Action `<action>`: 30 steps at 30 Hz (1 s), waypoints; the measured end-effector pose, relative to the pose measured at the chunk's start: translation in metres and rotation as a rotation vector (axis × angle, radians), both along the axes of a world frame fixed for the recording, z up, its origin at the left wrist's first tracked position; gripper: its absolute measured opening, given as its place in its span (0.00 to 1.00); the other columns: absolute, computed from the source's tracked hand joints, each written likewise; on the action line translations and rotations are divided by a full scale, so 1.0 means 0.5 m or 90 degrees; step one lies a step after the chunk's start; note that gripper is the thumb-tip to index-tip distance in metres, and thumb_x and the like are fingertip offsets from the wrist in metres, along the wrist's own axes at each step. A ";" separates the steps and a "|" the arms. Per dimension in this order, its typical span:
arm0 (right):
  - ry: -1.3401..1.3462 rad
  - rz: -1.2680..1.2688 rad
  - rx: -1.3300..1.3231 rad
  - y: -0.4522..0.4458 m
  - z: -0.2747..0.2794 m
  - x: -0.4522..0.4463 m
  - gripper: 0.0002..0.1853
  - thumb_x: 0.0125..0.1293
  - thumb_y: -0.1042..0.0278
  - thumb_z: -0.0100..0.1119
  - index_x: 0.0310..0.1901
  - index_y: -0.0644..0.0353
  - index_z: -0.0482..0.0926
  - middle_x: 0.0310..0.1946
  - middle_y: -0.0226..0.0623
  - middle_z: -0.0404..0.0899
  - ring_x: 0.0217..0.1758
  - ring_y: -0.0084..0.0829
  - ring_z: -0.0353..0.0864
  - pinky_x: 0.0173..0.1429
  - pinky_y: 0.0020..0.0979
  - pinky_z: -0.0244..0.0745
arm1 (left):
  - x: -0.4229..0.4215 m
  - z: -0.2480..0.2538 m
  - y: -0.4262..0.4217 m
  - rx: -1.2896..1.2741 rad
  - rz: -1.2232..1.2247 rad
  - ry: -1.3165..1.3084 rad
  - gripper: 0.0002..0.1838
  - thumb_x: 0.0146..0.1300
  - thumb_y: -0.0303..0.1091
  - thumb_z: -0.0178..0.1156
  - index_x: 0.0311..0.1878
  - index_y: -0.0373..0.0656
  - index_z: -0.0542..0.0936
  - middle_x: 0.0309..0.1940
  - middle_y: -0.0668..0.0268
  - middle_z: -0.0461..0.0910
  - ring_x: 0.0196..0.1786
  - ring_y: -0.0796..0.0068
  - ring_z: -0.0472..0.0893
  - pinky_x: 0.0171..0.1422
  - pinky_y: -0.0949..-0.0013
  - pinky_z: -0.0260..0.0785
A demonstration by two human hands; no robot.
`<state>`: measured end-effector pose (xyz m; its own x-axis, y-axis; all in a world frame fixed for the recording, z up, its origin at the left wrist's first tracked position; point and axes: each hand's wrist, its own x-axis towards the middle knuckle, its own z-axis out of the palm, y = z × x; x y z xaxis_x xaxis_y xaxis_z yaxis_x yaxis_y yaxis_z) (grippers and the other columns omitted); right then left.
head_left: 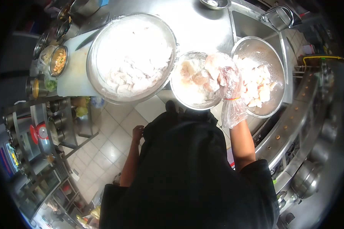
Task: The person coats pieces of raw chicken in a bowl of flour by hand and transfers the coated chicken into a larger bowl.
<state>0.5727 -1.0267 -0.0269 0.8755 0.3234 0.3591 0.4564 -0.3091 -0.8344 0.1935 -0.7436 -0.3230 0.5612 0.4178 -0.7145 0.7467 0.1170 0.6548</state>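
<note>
My right hand wears a clear plastic glove, tied at the wrist with a band. It is over the right side of a middle metal bowl, closed around raw chicken pieces; the glove's glare blurs the fingers. White flour and more chicken lie in that bowl. To the right, a perforated metal colander holds pale raw chicken chunks. A large metal bowl on the left contains flour-coated pieces. My left hand hangs beside my body, fingers loosely curled, touching none of the bowls.
Under the large bowl's left side is a white cutting board with a knife on it. A small bowl of chopped orange food stands further left. A sink lies behind the colander. Metal shelving stands at lower left.
</note>
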 end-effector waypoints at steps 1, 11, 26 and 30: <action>0.070 0.003 0.039 -0.002 0.006 0.004 0.16 0.49 0.73 0.55 0.43 0.62 0.73 0.35 0.39 0.76 0.36 0.32 0.73 0.41 0.32 0.67 | 0.002 -0.007 -0.001 0.041 -0.053 -0.038 0.08 0.54 0.27 0.55 0.38 0.44 0.78 0.27 0.65 0.77 0.24 0.80 0.75 0.23 0.76 0.66; -0.270 0.046 -0.186 -0.014 -0.029 0.043 0.11 0.55 0.71 0.53 0.39 0.64 0.76 0.35 0.37 0.76 0.40 0.29 0.74 0.42 0.28 0.69 | 0.005 -0.043 -0.030 0.157 -0.158 -0.087 0.07 0.52 0.32 0.59 0.32 0.40 0.80 0.33 0.61 0.79 0.36 0.69 0.80 0.41 0.72 0.72; -0.037 0.160 -0.512 0.038 -0.114 -0.005 0.15 0.60 0.61 0.48 0.46 0.58 0.74 0.37 0.45 0.77 0.41 0.46 0.75 0.46 0.41 0.69 | -0.070 -0.154 -0.038 0.059 -0.077 -0.121 0.09 0.50 0.33 0.59 0.33 0.40 0.80 0.35 0.59 0.79 0.36 0.66 0.79 0.42 0.69 0.71; -0.031 0.145 -0.529 0.034 -0.192 0.019 0.17 0.64 0.58 0.40 0.48 0.57 0.73 0.41 0.48 0.76 0.46 0.48 0.74 0.50 0.42 0.67 | -0.054 -0.104 -0.044 0.009 -0.043 -0.077 0.08 0.51 0.32 0.59 0.32 0.39 0.80 0.35 0.58 0.79 0.36 0.66 0.80 0.42 0.71 0.71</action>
